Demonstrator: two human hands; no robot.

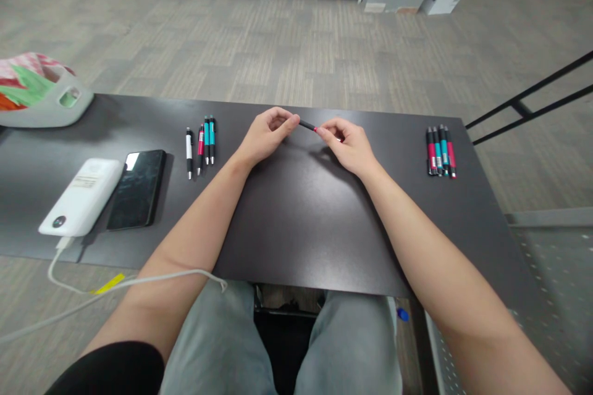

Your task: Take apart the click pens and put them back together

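Over the far middle of the dark table (296, 222), a black and red pen (307, 125) spans the gap between my hands. My left hand (269, 136) pinches its black end between thumb and fingers. At the red end, my right hand (347, 143) has its fingers closed round the barrel, which they partly hide. To the left lie a white pen (189, 153), a red pen (201, 148) and two teal pens (210, 139), side by side. A group of several red and teal pens (440, 151) lies close together near the table's right end.
On the left are a white power bank (82, 197) with a white cable (139, 281) and a black phone (138, 190). A pale basket (76, 95) with coloured cloth or wrappers sits at the far left corner. Black metal bars (523, 108) stand beyond the right edge.
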